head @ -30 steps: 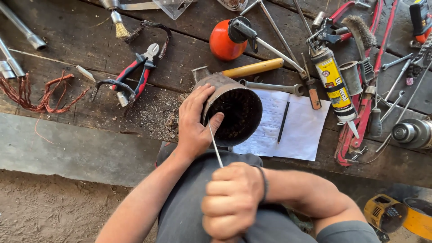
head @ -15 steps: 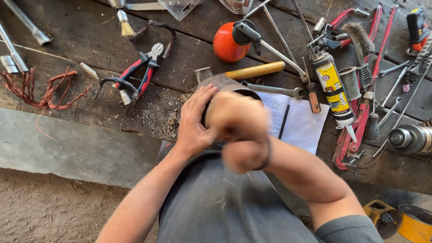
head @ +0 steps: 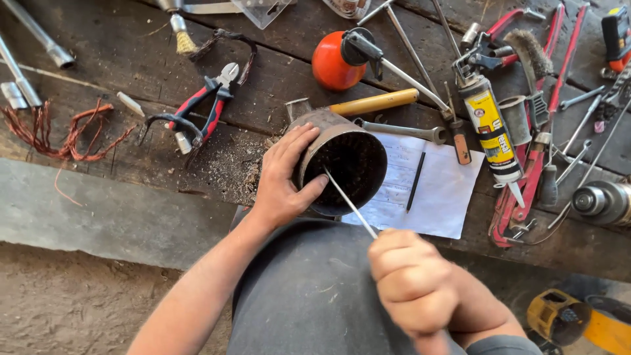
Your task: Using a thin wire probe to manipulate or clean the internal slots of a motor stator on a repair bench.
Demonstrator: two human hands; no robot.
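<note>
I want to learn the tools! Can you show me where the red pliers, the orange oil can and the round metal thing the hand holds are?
red pliers point(head: 209, 108), head view, on the crossed handles.
orange oil can point(head: 332, 62), head view, on its round body.
metal cylinder point(head: 348, 161), head view, on its dark inside.

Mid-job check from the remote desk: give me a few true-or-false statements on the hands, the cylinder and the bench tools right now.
1. The left hand grips the rim of the dark metal cylinder. True.
2. The right hand is empty. False: it holds a thin metal rod whose tip reaches into the cylinder.
3. The orange oil can lies inside the cylinder. False: it sits on the bench beyond it.
4. The red-handled cutters lie untouched, left of the cylinder. True.
5. A pen lies on the white paper. True.
</note>
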